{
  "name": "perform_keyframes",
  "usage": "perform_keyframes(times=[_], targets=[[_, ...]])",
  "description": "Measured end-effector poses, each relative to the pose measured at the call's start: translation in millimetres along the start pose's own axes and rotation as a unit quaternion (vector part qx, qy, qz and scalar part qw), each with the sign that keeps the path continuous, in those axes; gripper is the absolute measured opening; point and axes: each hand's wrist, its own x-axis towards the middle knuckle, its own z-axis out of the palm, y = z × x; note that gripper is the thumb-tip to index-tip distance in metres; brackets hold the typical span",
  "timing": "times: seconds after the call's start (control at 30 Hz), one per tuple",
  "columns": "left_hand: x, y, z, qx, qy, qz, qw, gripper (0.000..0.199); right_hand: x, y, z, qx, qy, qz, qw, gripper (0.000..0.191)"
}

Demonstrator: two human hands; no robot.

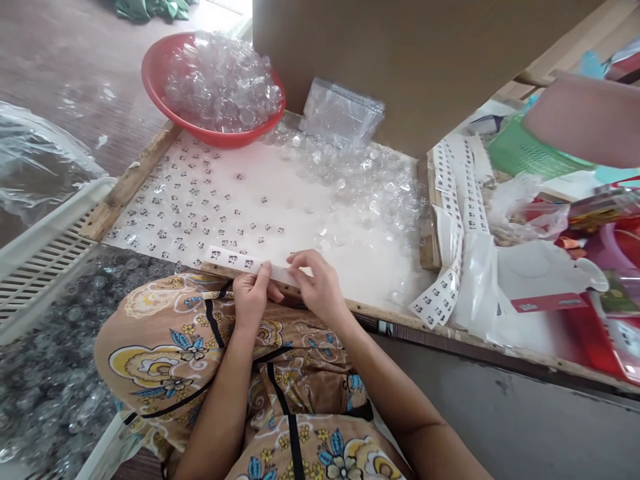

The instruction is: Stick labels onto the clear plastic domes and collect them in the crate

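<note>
A white sticker strip with small panda prints (233, 259) lies over the front wooden edge of the work tray. My left hand (253, 290) pinches this strip between thumb and fingers. At the strip's bare right end is my right hand (315, 280), its thumb and index finger drawn together; anything between those fingertips is too small to make out. Many clear pieces with panda prints (187, 207) are spread over the left of the white tray surface (295, 200). Plain clear pieces (370, 173) are heaped at its back right.
A red bowl (225, 139) full of clear pieces stands at the back left, beside a clear plastic box (343, 113). More sticker strips (445, 267) hang at the right. Below left are a white crate (45, 253) and many clear pieces (60, 373).
</note>
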Motion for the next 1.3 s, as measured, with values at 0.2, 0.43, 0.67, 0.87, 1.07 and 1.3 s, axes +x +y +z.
perform_keyframes(times=[0.2,0.43,0.67,0.87,1.07,1.3], targets=[[-1.4,-2.2,1.7,-0.022,0.022,-0.019,0.999,0.051,0.6,69.3,-75.9,0.075,0.142,0.222,0.962,0.025],[-1.4,-6.3,1.8,-0.030,0.021,-0.014,0.999,0.047,-7.6,92.4,-96.7,0.076,0.105,0.321,0.938,0.029],[-1.5,-5.0,2.0,-0.031,0.023,-0.017,0.999,0.047,-3.5,93.8,-92.6,0.024,0.090,0.332,0.939,0.028],[-2.3,-1.6,2.2,-0.022,0.023,-0.019,0.999,0.049,-4.1,93.5,-87.8,-0.108,0.090,0.325,0.935,0.022],[-1.4,-3.5,2.6,-0.019,0.019,-0.016,1.000,0.052,-1.1,84.6,-67.3,-0.225,0.114,0.244,0.936,0.015],[-0.4,-5.4,2.2,-0.018,0.021,-0.013,1.000,0.053,6.6,64.7,-40.3,-0.122,0.078,0.209,0.967,0.023]])
